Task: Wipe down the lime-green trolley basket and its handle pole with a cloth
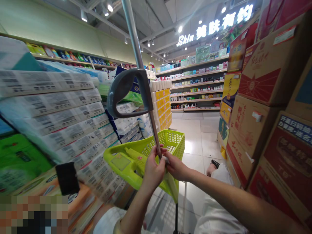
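Note:
A shiny metal pole (135, 35) with a grey loop-shaped handle (149, 94) slants down from the top of the view to my hands. My left hand (154, 165) is wrapped around its lower part. My right hand (175, 165) meets the left one there, its fingers pinched at the pole beside a small whitish piece that is mostly hidden. Just beyond and below both hands stands a lime-green shopping cart (179, 144) with a perforated basket. Its green handle panel (119, 159) lies left of my left hand.
Stacked plastic-wrapped paper packs (65, 107) rise on the left. A dark phone-like object (67, 178) lies over orange packs (83, 198). Cardboard cartons (258, 78) are piled on the right. Product shelves (197, 84) line the back, beyond the tiled floor (193, 128). A person's bent knees in white cloth (214, 204) appear below.

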Demonstrator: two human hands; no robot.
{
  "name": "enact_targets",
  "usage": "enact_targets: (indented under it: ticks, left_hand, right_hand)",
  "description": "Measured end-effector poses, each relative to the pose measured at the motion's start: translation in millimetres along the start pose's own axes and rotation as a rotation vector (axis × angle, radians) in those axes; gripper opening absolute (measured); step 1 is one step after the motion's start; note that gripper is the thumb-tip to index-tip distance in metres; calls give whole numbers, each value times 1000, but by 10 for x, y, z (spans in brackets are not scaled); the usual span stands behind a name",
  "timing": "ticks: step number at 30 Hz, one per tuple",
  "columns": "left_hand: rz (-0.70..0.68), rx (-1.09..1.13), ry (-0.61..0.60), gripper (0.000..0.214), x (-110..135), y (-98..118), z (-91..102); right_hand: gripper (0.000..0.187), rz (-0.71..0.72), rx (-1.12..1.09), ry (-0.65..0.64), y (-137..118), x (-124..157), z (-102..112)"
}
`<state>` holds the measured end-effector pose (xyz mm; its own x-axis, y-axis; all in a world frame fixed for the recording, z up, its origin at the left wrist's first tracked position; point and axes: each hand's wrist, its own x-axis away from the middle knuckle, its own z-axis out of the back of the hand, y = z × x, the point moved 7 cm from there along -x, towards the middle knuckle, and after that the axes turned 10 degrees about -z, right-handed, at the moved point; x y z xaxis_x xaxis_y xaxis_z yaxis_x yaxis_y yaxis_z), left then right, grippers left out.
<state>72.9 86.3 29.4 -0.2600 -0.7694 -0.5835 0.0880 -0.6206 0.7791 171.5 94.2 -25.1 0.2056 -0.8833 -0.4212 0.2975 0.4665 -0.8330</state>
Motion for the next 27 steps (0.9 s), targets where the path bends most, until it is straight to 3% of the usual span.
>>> enact_targets:
  ticks: [6,16,21,27]
  left_hand:
    - [-2,80,-62,32,45,38,26]
    - [8,106,-94,34,106,35,299]
    - [2,91,-78,33,137,41,433]
    - [38,143,-96,34,180,31,459]
  right_hand:
    - [75,-20,244,77,177,91,5]
    - [79,-12,229,116,67,215,-276]
    - [76,-158,376,175,188,169,-220]
    - [74,-45,253,156,-101,214,-469]
